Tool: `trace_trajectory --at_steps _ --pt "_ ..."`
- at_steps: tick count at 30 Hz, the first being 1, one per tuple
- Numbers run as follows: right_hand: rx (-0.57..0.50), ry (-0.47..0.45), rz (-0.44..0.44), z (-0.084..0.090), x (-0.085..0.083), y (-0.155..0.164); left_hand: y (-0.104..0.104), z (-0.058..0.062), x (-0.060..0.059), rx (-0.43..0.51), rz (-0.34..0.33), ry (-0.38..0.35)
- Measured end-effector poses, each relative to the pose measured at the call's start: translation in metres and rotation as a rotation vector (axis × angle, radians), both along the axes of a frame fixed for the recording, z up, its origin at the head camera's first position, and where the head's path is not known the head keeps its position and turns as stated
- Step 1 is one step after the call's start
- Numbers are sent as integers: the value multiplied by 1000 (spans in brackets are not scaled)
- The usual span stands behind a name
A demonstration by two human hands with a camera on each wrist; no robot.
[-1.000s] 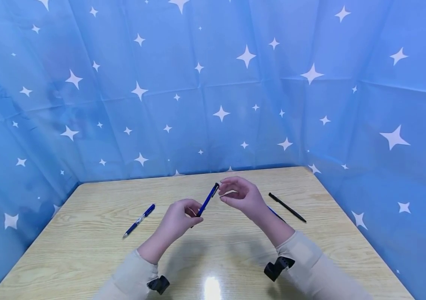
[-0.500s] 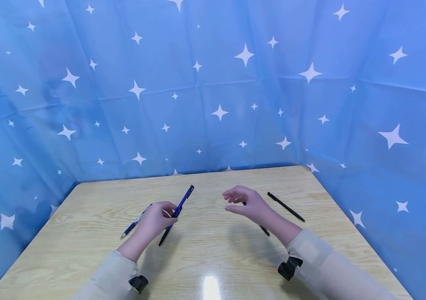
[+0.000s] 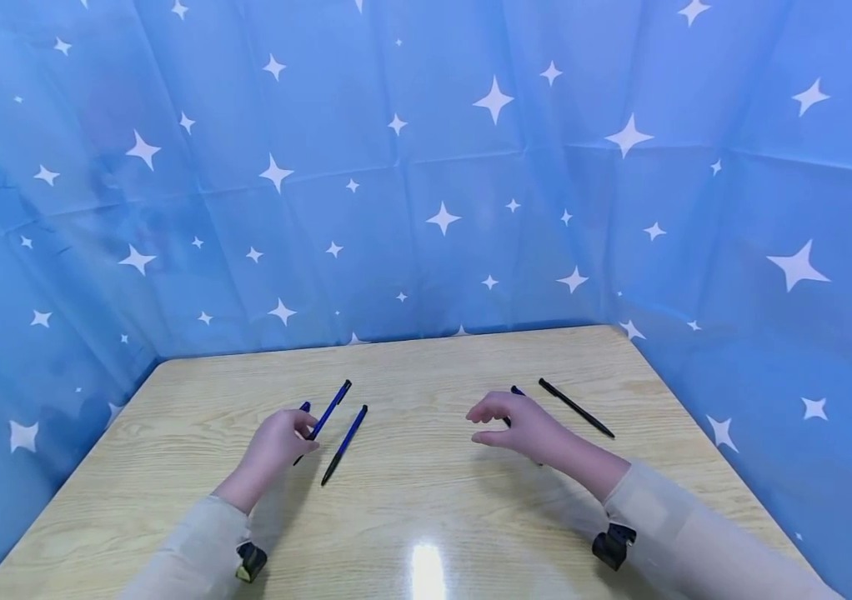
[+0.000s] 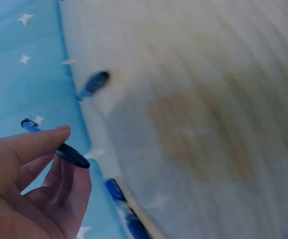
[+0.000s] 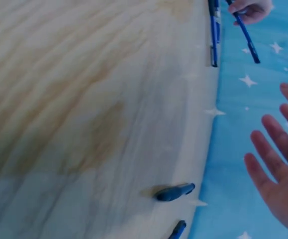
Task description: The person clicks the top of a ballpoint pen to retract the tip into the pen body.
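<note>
Blue pen (image 3: 330,407): pinched by left hand (image 3: 273,447).
Right hand (image 3: 522,427): held open over table (image 3: 426,517), gripping nothing.

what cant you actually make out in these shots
- Head view: most of the blue pen under the right hand, hidden by the hand.
- Head view: the blue pen behind the left hand, only its tip showing.
- Left wrist view: the dark blue object on the wooden table, blurred by motion.
</note>
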State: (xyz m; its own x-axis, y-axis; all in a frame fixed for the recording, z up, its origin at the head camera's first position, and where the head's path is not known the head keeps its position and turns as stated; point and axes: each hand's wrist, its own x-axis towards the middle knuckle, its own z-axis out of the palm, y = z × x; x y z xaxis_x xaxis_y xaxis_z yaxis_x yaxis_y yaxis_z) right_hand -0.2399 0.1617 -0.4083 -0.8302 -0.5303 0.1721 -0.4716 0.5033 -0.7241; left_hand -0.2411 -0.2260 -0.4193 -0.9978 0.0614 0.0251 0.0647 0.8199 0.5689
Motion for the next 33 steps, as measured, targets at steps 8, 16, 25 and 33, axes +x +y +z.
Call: trace_trajectory --at_steps 8,16,25,33 --pt "71 -6 51 -7 5 10 -12 -10 -2 -68 12 -47" --pt "112 -1 134 -11 15 12 -18 -14 3 -118 49 -78" --pt "137 -19 161 -13 18 11 -20 -11 4 -130 36 -85" --pt "135 -17 157 -12 15 9 -21 -9 6 -150 47 -112"
